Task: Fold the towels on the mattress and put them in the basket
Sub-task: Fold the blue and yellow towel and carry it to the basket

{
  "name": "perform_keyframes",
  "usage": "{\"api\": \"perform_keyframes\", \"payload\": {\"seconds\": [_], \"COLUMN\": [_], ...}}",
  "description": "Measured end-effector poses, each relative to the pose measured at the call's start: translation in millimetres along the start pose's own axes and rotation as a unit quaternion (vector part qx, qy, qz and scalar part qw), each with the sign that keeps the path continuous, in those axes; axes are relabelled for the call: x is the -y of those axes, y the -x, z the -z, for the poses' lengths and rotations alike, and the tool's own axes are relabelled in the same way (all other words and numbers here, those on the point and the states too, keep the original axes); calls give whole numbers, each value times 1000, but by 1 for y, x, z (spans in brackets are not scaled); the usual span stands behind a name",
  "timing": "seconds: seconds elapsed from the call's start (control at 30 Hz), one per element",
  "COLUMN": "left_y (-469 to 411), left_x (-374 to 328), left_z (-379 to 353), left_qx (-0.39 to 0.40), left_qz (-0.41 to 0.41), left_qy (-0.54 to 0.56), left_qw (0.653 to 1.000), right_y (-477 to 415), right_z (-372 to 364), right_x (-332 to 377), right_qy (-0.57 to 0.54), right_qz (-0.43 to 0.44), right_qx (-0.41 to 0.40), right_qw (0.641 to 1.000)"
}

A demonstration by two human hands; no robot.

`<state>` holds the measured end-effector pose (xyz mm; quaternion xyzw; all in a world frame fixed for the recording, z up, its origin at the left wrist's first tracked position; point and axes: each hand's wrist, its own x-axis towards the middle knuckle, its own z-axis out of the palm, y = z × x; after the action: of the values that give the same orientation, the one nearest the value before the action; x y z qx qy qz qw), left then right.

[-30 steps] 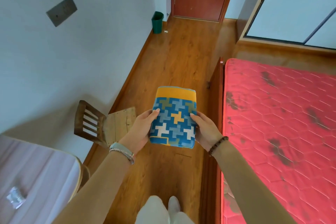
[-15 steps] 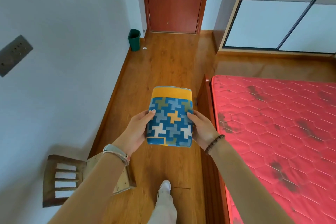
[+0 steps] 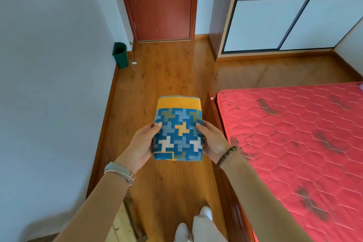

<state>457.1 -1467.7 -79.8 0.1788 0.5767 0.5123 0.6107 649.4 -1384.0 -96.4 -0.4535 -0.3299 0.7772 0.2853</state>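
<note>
A folded towel, blue with a cross pattern and a yellow band at its far end, is held flat in front of me over the wooden floor. My left hand grips its left side and my right hand grips its right side, thumbs on top. The red quilted mattress lies to the right, stained dark in places, with no towels on the part I see. No basket is in view.
A green bin stands by the left wall near a closed red-brown door. Sliding wardrobe doors fill the far right. The bed's wooden frame runs beside my feet. A wooden chair's edge shows at the bottom left.
My view has swung up and right: the chair slid down to the bottom edge, and the door, bin and wardrobe came closer. Both hands kept their hold on the towel.
</note>
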Motion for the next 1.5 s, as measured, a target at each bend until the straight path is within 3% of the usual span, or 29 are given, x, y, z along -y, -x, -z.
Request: {"api": "perform_keyframes", "payload": {"seconds": [0.77,1.5], "left_y": [-238,-494], "left_x": [-145,-301], "left_z": [-113,-73], "left_qx": [23,79], "left_qz": [-22,-2], "left_qy": [-9,-57], "left_qw": [999,995], "right_y": [-210,-441], "right_z": [62,5], "right_x": [202,322], "right_qy": [17,-49], "right_qz": [29,36], "right_qx": [7,-31], "right_qw": [999,998]}}
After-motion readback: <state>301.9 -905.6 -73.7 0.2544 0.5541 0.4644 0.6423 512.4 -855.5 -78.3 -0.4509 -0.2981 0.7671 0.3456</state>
